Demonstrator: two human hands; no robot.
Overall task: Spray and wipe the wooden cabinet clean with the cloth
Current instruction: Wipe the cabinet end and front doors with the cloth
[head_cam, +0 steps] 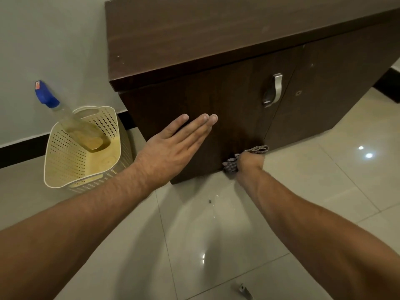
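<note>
Left hand [173, 146], fingers straight, lies flat against the door of the wooden cabinet [216, 40]; right hand [249, 163] clutches the cloth [230, 166] at the door's bottom edge.
Left of the flat hand, the spray bottle [71, 124] leans in a basket [48, 152]; tiled floor [324, 169] spreads right of the cloth hand.

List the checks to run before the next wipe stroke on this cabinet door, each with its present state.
1. Right hand grips cloth: ok.
2. Cloth against cabinet door, near its bottom edge: ok.
3. Left hand flat, fingers straight, touching the door: cannot tell.
4. Spray bottle close by, leaning in basket: ok.
5. Floor below door dry: not ok, wet marks show.
6. Handle clear of cloth: ok.
</note>
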